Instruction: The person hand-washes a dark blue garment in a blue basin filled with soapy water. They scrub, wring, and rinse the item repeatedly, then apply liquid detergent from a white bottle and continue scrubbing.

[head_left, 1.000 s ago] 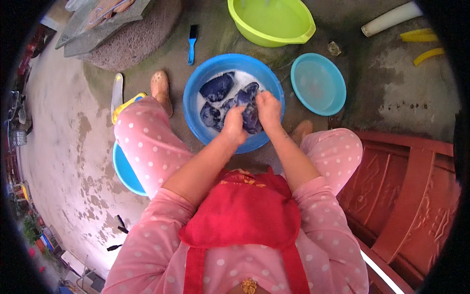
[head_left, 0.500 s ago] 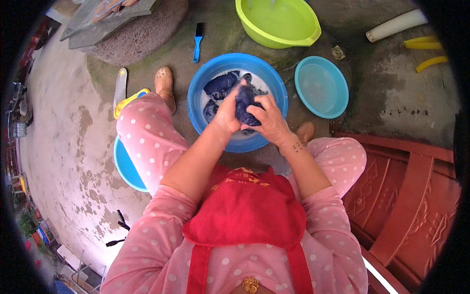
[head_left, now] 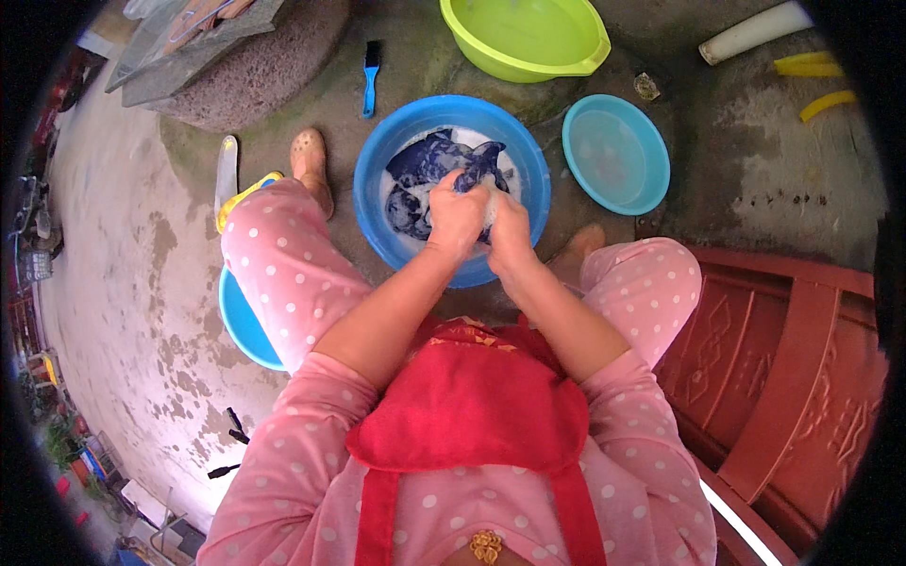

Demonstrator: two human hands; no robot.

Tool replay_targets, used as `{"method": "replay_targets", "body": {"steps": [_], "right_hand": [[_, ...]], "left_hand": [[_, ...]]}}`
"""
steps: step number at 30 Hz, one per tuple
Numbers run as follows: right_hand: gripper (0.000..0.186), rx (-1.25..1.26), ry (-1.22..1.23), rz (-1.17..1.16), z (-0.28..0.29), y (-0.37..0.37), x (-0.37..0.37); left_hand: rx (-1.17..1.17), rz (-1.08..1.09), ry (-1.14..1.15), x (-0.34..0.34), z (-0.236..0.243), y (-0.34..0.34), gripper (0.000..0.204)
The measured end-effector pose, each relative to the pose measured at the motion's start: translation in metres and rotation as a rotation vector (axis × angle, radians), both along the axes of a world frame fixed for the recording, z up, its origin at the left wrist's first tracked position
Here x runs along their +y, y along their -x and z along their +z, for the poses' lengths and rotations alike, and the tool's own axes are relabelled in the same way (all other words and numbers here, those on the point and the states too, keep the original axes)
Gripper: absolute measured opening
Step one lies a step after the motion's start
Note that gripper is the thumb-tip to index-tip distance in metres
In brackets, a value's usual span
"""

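Observation:
Between my knees stands a round blue basin (head_left: 366, 203) with foamy, whitish water in it. Wet navy cloth (head_left: 422, 162) lies bunched in the suds and rises toward my hands. My left hand (head_left: 455, 215) is closed round a fold of this cloth, knuckles up. Close beside it, my right hand (head_left: 511, 229) grips cloth too, with white foam between the two hands. The fingertips of both hands are mostly hidden.
A lime-green tub (head_left: 528, 42) of water stands beyond the basin, a turquoise basin (head_left: 615, 156) to its right. A blue brush (head_left: 370, 85) lies far left of it. Another blue basin (head_left: 243, 325) sits by my left leg; red carved wooden furniture (head_left: 755, 377) is at right.
My hands have come down and closer together over the basin. The bunched cloth they held up now hangs partly spread into the suds. The view has shifted slightly.

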State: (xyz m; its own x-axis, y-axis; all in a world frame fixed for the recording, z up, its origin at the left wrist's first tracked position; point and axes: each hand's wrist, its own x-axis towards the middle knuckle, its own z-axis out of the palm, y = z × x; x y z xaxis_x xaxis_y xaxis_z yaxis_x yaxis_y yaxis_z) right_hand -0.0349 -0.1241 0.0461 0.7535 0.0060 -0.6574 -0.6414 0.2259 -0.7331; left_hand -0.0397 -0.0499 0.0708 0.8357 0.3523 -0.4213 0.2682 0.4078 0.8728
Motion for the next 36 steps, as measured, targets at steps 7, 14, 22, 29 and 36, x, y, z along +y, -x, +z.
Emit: {"method": "replay_targets", "body": {"steps": [7,14,22,29,36], "right_hand": [[0.028,-0.266,0.133,0.219,0.004,-0.037,-0.014],[0.022,-0.381,-0.157,-0.127,0.041,-0.064,-0.046],[0.013,-0.337,-0.542,-0.230,0.081,-0.061,-0.056],[0.019,-0.399,-0.685,-0.278,0.116,-0.058,-0.075],[0.022,-0.478,-0.755,-0.264,0.106,-0.068,-0.101]], "left_hand": [[0.084,-0.161,0.564,0.033,-0.027,-0.020,0.048],[0.332,-0.153,0.020,0.066,-0.078,-0.016,0.040],[0.028,-0.585,-0.610,0.046,-0.150,-0.005,0.065],[0.146,-0.802,-0.519,0.018,-0.122,0.007,0.050],[0.057,-0.985,-0.223,0.013,-0.111,0.018,0.079]]}}
